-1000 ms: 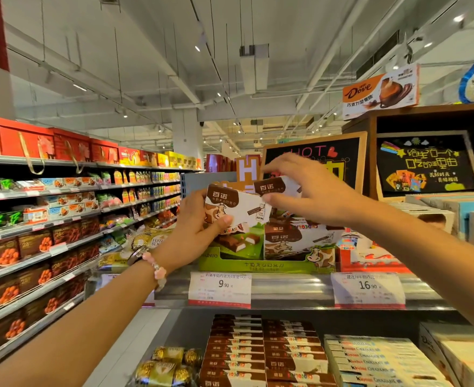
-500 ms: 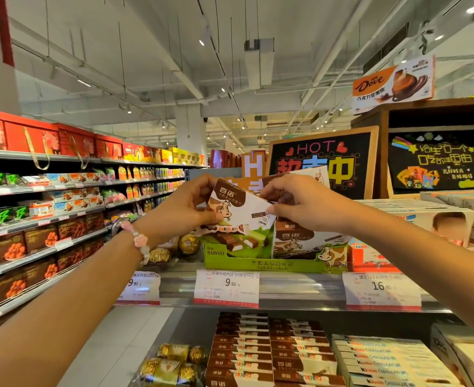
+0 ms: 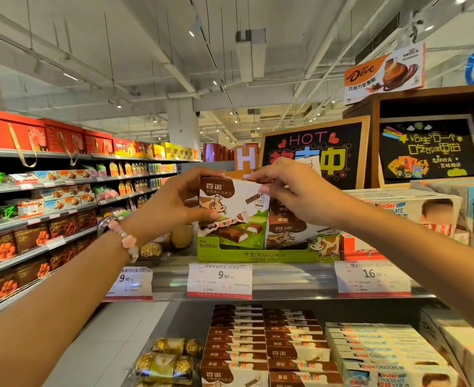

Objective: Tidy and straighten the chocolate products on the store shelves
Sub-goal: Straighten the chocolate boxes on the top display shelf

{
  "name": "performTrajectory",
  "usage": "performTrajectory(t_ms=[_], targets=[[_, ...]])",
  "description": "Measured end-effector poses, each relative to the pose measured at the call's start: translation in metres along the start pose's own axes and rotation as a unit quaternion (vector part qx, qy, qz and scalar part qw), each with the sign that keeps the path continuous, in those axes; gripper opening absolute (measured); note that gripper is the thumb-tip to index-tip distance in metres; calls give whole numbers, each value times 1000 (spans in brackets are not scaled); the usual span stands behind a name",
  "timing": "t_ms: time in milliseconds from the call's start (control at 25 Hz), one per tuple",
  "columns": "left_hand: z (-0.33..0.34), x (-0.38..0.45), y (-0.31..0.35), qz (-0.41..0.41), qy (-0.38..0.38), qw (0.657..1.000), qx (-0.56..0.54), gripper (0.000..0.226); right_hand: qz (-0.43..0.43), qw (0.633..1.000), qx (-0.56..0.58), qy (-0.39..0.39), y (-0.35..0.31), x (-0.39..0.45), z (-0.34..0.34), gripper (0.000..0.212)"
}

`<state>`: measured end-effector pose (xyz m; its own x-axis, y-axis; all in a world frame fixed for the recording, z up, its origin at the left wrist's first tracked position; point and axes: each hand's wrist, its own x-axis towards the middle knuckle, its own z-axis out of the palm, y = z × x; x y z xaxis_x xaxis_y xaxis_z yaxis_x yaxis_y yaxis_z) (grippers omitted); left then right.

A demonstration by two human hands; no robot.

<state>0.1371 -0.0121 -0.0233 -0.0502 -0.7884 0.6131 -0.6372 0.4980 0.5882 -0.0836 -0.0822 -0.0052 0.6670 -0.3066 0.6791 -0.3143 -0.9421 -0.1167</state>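
A white and brown Bainuo chocolate box [image 3: 231, 210] with a cow on it stands upright at the left end of the green display tray [image 3: 261, 255] on the upper shelf. My left hand [image 3: 174, 202] grips the box's left side, thumb on its front. My right hand [image 3: 294, 194] pinches its top right corner. More boxes of the same kind [image 3: 286, 233] lean behind it in the tray, partly hidden by my right hand.
Kinder chocolate boxes [image 3: 406, 210] are stacked right of the tray, gold foil chocolates [image 3: 152, 250] left of it. Price tags [image 3: 220, 280] line the shelf edge. The shelf below holds rows of Bainuo boxes [image 3: 269, 347] and Kinder packs [image 3: 380, 350]. An aisle of shelves [image 3: 34, 208] runs along the left.
Both hands have lowered the box from a tilted position in the air and set it upright in the left end of the green tray.
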Motion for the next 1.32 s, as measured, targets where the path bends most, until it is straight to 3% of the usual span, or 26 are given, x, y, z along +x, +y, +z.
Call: performTrajectory(t_ms=[280,520,720,840,1080,1320], targets=[[-1,-13,-16,3,31,999,-12,42,8,1000,0,-6,3,1,1,25],[1,-10,-7,25,41,991,126,34,14,1000,-2,-24,-1,2,0,22],[2,-13,4,29,49,981,185,47,0,999,23,26,0,-4,-5,24],[11,-5,21,59,70,974,206,38,14,998,46,39,5,-9,-17,22],[67,32,73,111,29,981,153,13,78,995,23,65,44,-39,-64,15],[155,78,118,142,-22,980,135,16,133,988,-20,82,100,-108,-137,10]])
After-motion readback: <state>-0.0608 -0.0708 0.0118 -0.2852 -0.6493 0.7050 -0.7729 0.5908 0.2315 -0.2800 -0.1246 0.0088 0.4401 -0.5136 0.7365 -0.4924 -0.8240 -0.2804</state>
